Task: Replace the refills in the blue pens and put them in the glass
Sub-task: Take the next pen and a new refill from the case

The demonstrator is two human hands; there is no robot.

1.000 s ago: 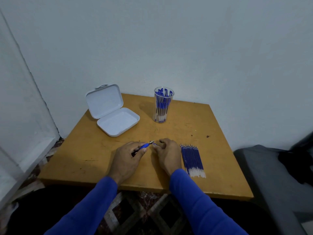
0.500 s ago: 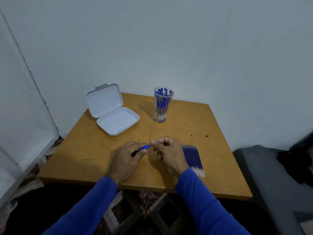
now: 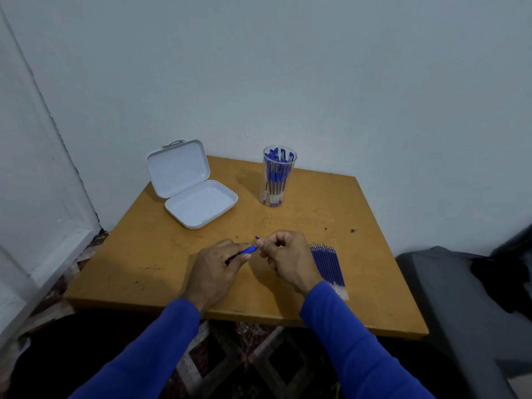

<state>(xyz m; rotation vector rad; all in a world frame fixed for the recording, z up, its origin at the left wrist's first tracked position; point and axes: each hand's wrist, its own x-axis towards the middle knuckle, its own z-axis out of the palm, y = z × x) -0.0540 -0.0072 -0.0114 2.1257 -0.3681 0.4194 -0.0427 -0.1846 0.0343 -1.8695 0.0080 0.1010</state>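
My left hand [image 3: 214,269] grips a blue pen [image 3: 248,250] above the middle of the wooden table [image 3: 144,254]; most of its barrel is hidden in my fingers. My right hand [image 3: 288,257] sits just right of the pen's blue end and pinches a small blue piece [image 3: 257,238] at its fingertips. A clear glass [image 3: 277,177] holding several blue pens stands at the back centre. A row of several blue refills [image 3: 329,263] lies flat on the table, partly behind my right wrist.
An open white plastic case [image 3: 198,203] with nothing visible inside lies at the back left of the table. A white wall runs behind, and a door frame [image 3: 43,197] stands at the left. A dark grey seat [image 3: 466,298] sits to the right.
My right hand has lifted off the table and turned, bringing its fingertips up to the pen's blue end. My left hand holds the pen in nearly the same place.
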